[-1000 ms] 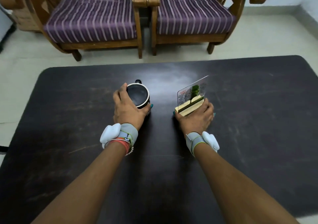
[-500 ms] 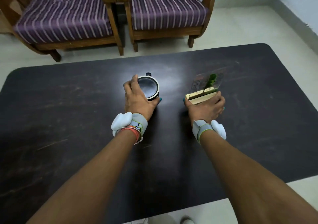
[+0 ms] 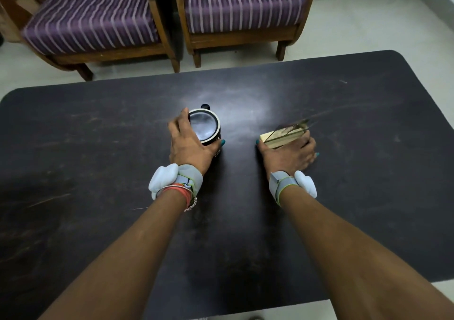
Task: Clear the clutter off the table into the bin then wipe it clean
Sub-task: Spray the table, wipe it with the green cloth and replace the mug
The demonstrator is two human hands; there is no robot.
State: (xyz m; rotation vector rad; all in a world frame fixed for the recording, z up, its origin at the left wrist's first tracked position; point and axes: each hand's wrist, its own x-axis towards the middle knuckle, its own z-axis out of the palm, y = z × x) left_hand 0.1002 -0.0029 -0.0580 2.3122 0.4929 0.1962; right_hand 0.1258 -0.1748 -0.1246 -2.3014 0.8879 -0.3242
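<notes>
Two bare forearms are reaching forward over the dark table (image 3: 73,152), each wrist wearing a grey band with a white pod. The left hand (image 3: 190,147) is curling fingers and thumb round a black, white-rimmed mug (image 3: 205,126), which is standing upright with its handle pointing away from the palm. The right hand (image 3: 287,156) is gripping a pale wooden block (image 3: 282,138) from its near side. A clear card (image 3: 293,126), blurred, is sitting slotted in it. Beyond both grips, two purple-striped chairs (image 3: 240,5) are standing.

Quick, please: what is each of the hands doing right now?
Left hand: closed around the mug.
Right hand: closed around the wooden card stand.
</notes>
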